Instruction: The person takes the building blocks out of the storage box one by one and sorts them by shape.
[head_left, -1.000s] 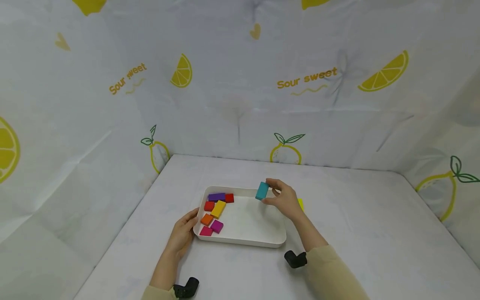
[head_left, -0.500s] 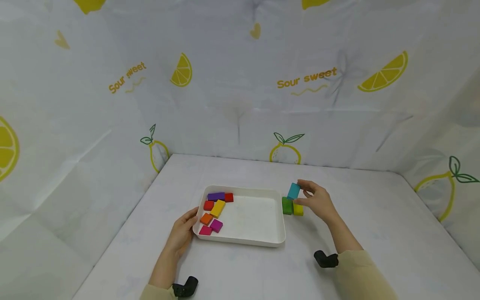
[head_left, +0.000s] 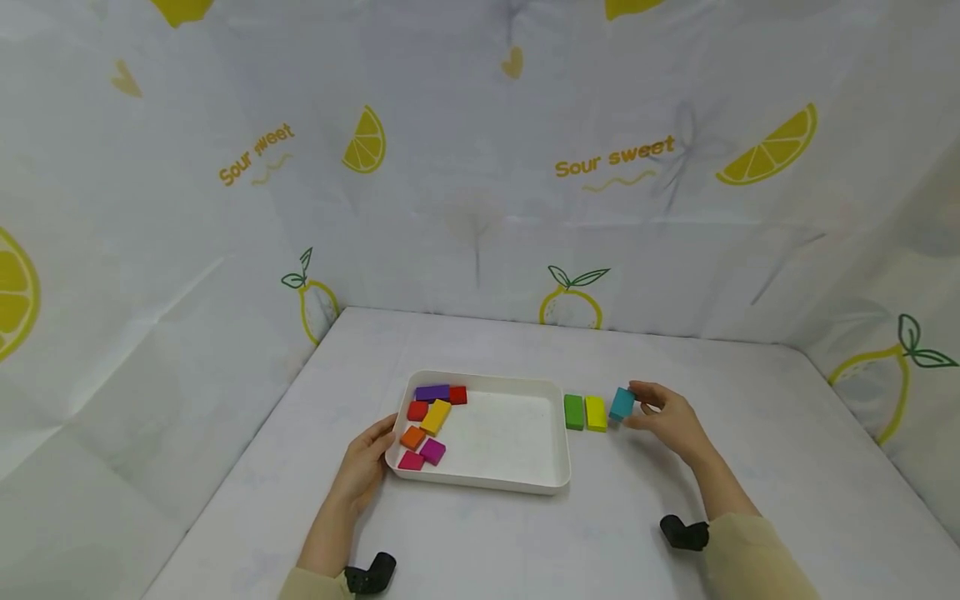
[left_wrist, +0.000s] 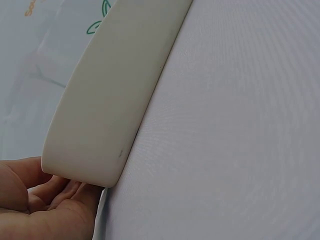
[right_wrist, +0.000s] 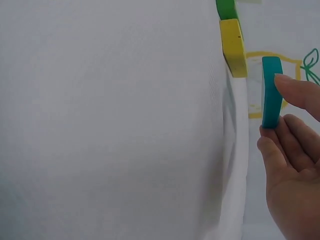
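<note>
My right hand [head_left: 670,421] pinches a teal-blue block [head_left: 622,404] between thumb and fingers. It is just right of a yellow block [head_left: 596,414], which stands beside a green block [head_left: 573,412]. In the right wrist view the teal block [right_wrist: 271,92] is upright on edge, apart from the yellow one [right_wrist: 233,47]. My left hand [head_left: 364,467] grips the left side of a white tray [head_left: 495,481], thumb at the rim and fingers against the outer wall. Inside the tray's left part lie purple [head_left: 432,392], red [head_left: 417,411], amber [head_left: 436,417], orange [head_left: 412,438], magenta [head_left: 432,452] and pink [head_left: 411,461] blocks.
A white cloth covers the table [head_left: 480,546]. Behind it hangs a lemon-print curtain [head_left: 465,192], which also closes off the sides. Black wrist mounts [head_left: 371,575] sit at both sleeves. The green block stands close to the tray's right wall.
My right hand has carried the teal block from over the tray, past the green and yellow blocks, to their right and lower. The left hand and tray stay nearly still.
</note>
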